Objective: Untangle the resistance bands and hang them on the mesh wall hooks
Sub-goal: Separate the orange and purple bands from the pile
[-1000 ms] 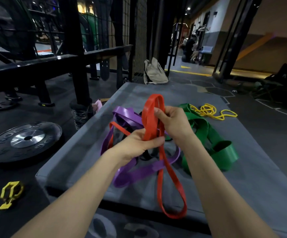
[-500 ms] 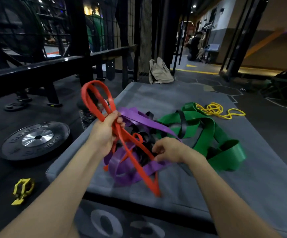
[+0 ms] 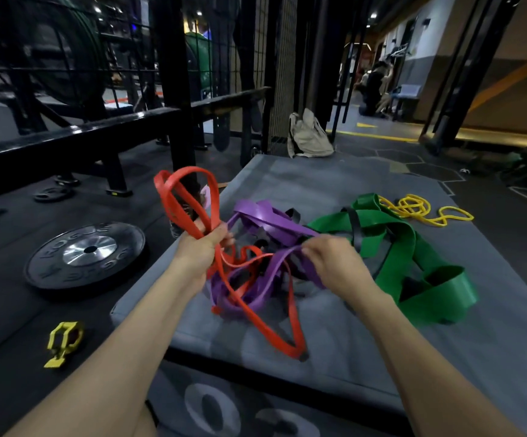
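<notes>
Up front in the head view, the left hand (image 3: 201, 247) is clenched around the red band (image 3: 193, 200), lifting 2 loops clear so the crossings show. The right hand (image 3: 328, 260) pinches the purple band (image 3: 274, 219), likely to part it from the red. All lie knotted with the green band (image 3: 413, 247) on the grey mat (image 3: 319, 181); nothing is hung yet.

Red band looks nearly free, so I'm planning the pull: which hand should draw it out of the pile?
Left. The left hand already grips the red band, bunched and raised beside the pile. The right hand pinches a purple band strand, so it seems better placed to hold the tangle down.
</notes>
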`<state>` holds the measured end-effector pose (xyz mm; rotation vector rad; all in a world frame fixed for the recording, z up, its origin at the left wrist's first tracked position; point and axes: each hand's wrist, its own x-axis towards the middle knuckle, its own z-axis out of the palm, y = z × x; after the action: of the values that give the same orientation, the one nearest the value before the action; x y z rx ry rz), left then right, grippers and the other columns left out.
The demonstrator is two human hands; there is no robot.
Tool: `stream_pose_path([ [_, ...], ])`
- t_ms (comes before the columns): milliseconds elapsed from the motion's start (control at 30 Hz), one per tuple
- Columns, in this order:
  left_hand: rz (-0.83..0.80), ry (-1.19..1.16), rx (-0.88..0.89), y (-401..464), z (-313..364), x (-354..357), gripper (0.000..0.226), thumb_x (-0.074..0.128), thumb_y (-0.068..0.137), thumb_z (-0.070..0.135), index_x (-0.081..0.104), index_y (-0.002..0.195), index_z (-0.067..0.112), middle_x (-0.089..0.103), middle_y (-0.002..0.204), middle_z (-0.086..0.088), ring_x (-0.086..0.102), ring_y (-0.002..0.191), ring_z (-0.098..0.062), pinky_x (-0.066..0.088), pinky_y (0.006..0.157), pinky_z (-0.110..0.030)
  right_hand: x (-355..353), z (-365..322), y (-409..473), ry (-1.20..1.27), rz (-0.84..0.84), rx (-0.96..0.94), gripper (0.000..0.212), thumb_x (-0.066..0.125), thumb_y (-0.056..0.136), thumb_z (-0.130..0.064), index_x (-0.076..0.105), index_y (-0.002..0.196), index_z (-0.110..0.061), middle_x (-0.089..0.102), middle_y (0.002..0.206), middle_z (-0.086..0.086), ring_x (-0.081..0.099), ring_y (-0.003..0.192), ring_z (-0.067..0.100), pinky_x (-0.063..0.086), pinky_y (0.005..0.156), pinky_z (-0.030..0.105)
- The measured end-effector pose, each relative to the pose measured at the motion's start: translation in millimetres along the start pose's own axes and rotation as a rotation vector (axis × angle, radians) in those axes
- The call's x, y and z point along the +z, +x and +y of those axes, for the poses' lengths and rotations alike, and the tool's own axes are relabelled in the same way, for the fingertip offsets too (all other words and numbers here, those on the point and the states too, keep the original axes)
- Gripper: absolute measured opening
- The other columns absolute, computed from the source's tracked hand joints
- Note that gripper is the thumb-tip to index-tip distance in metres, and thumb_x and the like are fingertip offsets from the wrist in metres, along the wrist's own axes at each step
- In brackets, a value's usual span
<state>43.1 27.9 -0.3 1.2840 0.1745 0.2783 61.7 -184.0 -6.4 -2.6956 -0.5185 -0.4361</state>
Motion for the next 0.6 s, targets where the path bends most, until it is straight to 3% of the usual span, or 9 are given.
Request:
stream_pose_path([
  [133, 0.02, 0.094, 0.032, 3, -5, -9, 0.024, 0.049, 0.091, -0.006, 0.052, 0.073, 0.01, 0.06, 0.051, 0.004, 0.058, 0.043, 0.001, 0.048, 0.049, -0.011, -24, 3, 11, 0.21, 0.37, 0.256, 0.022, 0.05, 0.091, -0.011, 0.066, 0.087, 0.003, 0.067, 0.089, 0.024, 0.061, 0.084, 0.037, 0.038, 0.074, 0.035],
  [267, 0.028, 0.193, 0.019, 7, -11, -20, 0.029, 0.051, 0.085, -0.014, 0.053, 0.072, 0.011, 0.054, 0.066, -0.007, 0.057, 0.047, -0.001, 0.045, 0.064, -0.022, -37, 32, 8, 0.259, 0.454, 0.627, 0.029, 0.052, 0.088, -0.011, 0.051, 0.06, -0.002, 0.048, 0.068, 0.021, 0.05, 0.067, 0.034, 0.032, 0.063, 0.031],
  [300, 0.027, 0.201, 0.013, 7, -12, -22, 0.029, 0.051, 0.084, -0.015, 0.053, 0.072, 0.011, 0.053, 0.067, -0.008, 0.057, 0.051, -0.005, 0.045, 0.064, -0.022, -36, 38, 5, 0.252, 0.436, 0.688, 0.027, 0.053, 0.087, -0.01, 0.051, 0.062, -0.002, 0.05, 0.072, 0.022, 0.055, 0.072, 0.037, 0.035, 0.065, 0.031],
  [367, 0.027, 0.221, -0.009, 7, -12, -24, 0.029, 0.051, 0.084, -0.016, 0.053, 0.071, 0.01, 0.053, 0.067, -0.009, 0.056, 0.055, -0.01, 0.047, 0.058, -0.019, -30, 39, -1, 0.162, 0.311, 0.768, 0.014, 0.053, 0.086, -0.009, 0.058, 0.093, 0.002, 0.054, 0.105, 0.026, 0.059, 0.093, 0.043, 0.044, 0.075, 0.04],
  [400, 0.026, 0.234, -0.021, 7, -12, -24, 0.028, 0.052, 0.083, -0.016, 0.054, 0.071, 0.009, 0.053, 0.065, -0.008, 0.056, 0.051, -0.008, 0.046, 0.051, -0.014, -24, 37, -4, 0.076, 0.208, 0.764, 0.027, 0.052, 0.085, -0.007, 0.053, 0.111, 0.0, 0.046, 0.12, 0.024, 0.056, 0.102, 0.044, 0.045, 0.083, 0.044],
  [467, 0.023, 0.245, -0.042, 7, -12, -22, 0.028, 0.053, 0.083, -0.015, 0.055, 0.07, 0.009, 0.056, 0.06, -0.006, 0.056, 0.041, 0.0, 0.042, 0.042, -0.011, -15, 26, -5, -0.099, 0.076, 0.542, 0.044, 0.05, 0.082, 0.0, 0.047, 0.125, -0.007, 0.041, 0.127, 0.02, 0.048, 0.112, 0.044, 0.04, 0.095, 0.044],
  [533, 0.024, 0.227, -0.062, 8, -12, -18, 0.027, 0.054, 0.082, -0.014, 0.055, 0.07, 0.01, 0.059, 0.051, 0.0, 0.056, 0.041, -0.001, 0.044, 0.045, -0.015, -13, 4, -2, -0.058, 0.024, 0.252, 0.045, 0.049, 0.076, 0.006, 0.057, 0.119, -0.008, 0.05, 0.12, 0.018, 0.047, 0.112, 0.039, 0.037, 0.099, 0.038],
  [600, 0.01, 0.202, -0.076, 7, -12, -14, 0.027, 0.054, 0.082, -0.015, 0.054, 0.072, 0.01, 0.058, 0.056, -0.003, 0.057, 0.044, -0.005, 0.044, 0.048, -0.02, -13, -22, -1, 0.131, -0.056, 0.111, 0.037, 0.049, 0.074, 0.005, 0.066, 0.103, -0.008, 0.06, 0.111, 0.014, 0.055, 0.105, 0.032, 0.043, 0.094, 0.033],
])
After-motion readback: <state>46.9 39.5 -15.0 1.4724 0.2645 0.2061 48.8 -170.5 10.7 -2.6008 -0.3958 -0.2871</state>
